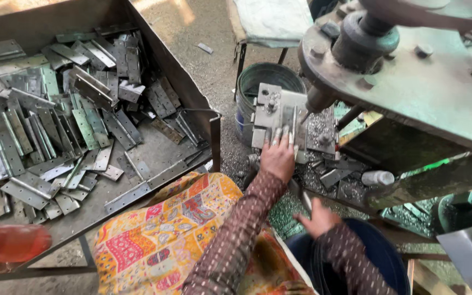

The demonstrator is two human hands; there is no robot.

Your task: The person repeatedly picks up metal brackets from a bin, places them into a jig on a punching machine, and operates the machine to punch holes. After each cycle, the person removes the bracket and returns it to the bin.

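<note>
The hinge plates [55, 125] piled in the tray are dull grey steel, some with a faint greenish sheen. The tray [159, 52] itself is dark, rust-brown metal. The cloth [165, 235] over the lap is bright yellow-orange, patterned with red, pink and blue patches. Both sleeves [236, 235] are brown with small pale dots. The bucket [258, 82] is grey-green with a blue band low down. The press [422, 71] is greyish, stained brown. The small bottle [377, 177] is white. Silvery-green shavings [285, 210] speckle the surface.

Gritty concrete floor [203, 71], sunlit
</note>
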